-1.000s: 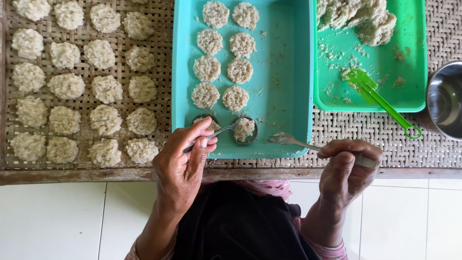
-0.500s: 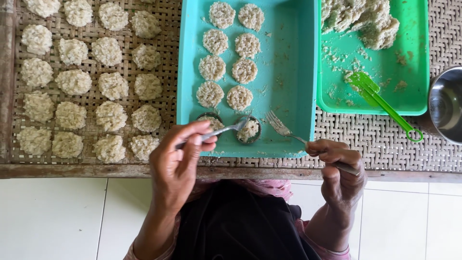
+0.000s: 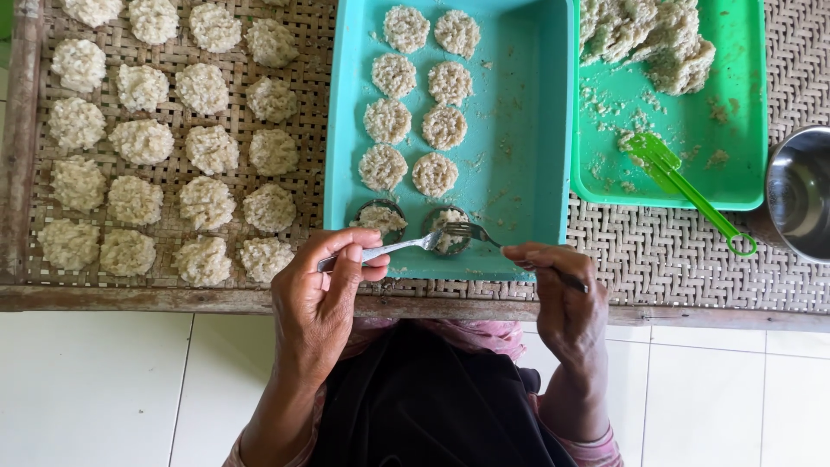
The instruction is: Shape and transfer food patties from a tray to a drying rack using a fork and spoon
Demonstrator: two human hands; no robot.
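My left hand (image 3: 322,294) holds a metal spoon (image 3: 393,248) whose tip rests at a small round mould (image 3: 446,230) partly filled with rice. My right hand (image 3: 558,290) grips a metal fork (image 3: 471,232), its tines touching the same mould from the right. A second round mould (image 3: 379,216) with rice sits just left of it. Both moulds stand at the near edge of a teal tray (image 3: 527,156) that carries two columns of flat round rice cakes (image 3: 433,174).
A woven bamboo rack (image 3: 311,112) on the left holds several round rice cakes in rows. A green tray (image 3: 743,130) at the right holds a heap of cooked rice (image 3: 648,39) and a green plastic paddle (image 3: 683,186). A steel bowl (image 3: 800,195) sits at the far right.
My right hand brought the fork leftward from the tray's edge onto the right mould. My left hand keeps the spoon at that mould.
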